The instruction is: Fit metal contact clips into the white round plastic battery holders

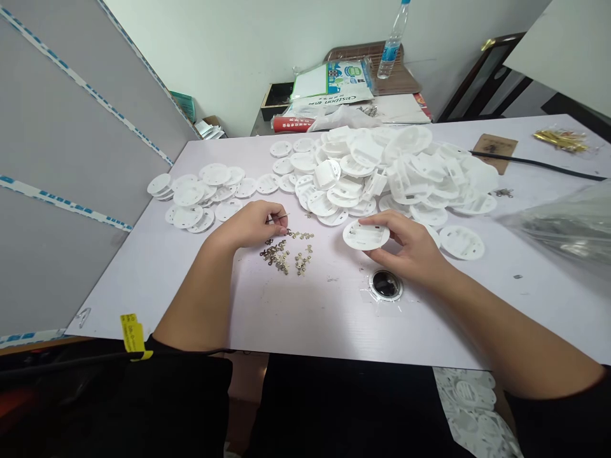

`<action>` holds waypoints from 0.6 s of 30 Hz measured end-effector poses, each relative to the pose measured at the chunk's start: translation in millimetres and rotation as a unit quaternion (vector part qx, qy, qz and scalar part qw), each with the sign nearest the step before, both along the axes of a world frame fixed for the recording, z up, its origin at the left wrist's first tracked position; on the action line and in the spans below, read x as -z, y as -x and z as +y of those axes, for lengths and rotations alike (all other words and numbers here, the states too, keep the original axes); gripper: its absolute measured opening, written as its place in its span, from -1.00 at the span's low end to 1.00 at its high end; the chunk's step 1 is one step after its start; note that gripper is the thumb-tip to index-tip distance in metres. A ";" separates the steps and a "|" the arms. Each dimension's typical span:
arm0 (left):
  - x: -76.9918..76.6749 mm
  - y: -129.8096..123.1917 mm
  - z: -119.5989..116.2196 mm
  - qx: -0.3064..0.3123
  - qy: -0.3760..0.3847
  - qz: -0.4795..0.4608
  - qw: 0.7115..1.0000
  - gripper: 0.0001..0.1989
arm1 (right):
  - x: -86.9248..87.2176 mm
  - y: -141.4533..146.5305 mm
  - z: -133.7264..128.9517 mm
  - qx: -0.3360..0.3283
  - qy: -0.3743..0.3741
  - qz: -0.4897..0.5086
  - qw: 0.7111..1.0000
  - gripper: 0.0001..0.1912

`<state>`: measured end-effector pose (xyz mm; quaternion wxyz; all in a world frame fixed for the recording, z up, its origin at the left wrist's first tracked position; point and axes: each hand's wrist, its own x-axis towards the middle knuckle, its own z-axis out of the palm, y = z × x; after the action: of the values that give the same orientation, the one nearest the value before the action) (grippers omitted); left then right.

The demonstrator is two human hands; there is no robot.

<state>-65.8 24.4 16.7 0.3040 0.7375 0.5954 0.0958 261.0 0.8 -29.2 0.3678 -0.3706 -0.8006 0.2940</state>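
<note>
My right hand (409, 247) grips a round white plastic cover (366, 236) by its right edge, holding it tilted above the table with its recessed side showing. Over the small metal parts, my left hand (262, 224) has thumb and forefinger pinched close together. A thin dark line shows by those fingers; what they hold is too small to make out. Just below lies a loose pile of small metal clips (275, 254), with several more scattered to its right. A black-centred round hole fitting (386, 285) is taped to the table below the held cover.
A large heap of white covers (353, 165) fills the table's back. A smaller group of covers (188, 194) lies left, near the grey partition (71, 127). On the right are a clear plastic bag (573, 219), a black cable (539, 164) and gold-coloured parts (563, 140).
</note>
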 end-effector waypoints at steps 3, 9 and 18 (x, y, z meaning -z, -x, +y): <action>-0.1 1.5 0.6 -0.003 -0.014 -0.017 1.000 -0.90 | -0.9 -0.1 0.1 0.000 -0.007 0.001 1.000 -0.61; -1.5 11.0 1.6 -0.026 -0.021 0.022 0.999 -0.77 | -1.2 -0.6 0.5 0.009 -0.017 0.003 1.000 -0.60; -2.8 7.3 1.7 -0.017 0.032 0.109 0.993 -0.85 | -2.1 -0.3 0.3 0.013 -0.028 0.005 1.000 -0.59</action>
<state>-73.0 26.1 19.5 0.2590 0.7231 0.6403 0.0005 261.3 1.1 -27.2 0.3855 -0.3690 -0.8020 0.2685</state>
